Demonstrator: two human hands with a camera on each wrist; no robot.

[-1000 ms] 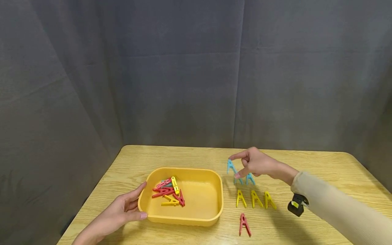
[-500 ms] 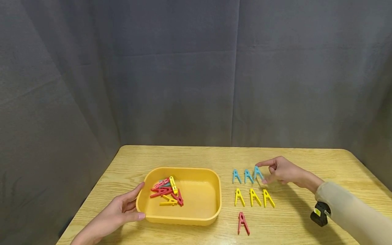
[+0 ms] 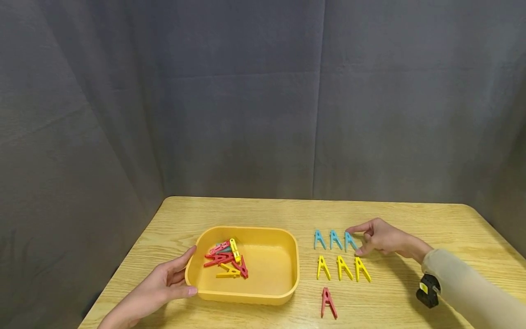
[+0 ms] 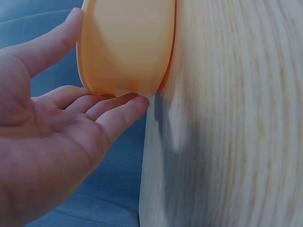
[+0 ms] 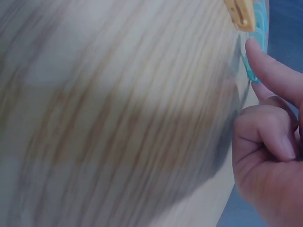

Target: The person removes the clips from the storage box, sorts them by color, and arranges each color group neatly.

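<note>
While pinching the third blue peg (image 3: 350, 241) with the right hand (image 3: 380, 237), set level, left hand (image 3: 164, 285) flat against tray (image 3: 246, 297).

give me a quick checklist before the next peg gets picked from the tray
1. Blue row: three blue pegs in line, the right hand touching the third blue peg with index and thumb. Release: cannot tell.
2. Yellow row: three pegs, evenly spaced. Ok.
3. Red row: only one red peg laid out. Not ok, more to come.
4. Tray steadied: left hand rests straight-fingered against its left wall. Ok.
5. Pegs in tray: red and yellow ones piled and overlapping, one bluish underneath. Clean grip on a single peg: cannot tell.
6. Table space right of the red peg: free. Ok.
</note>
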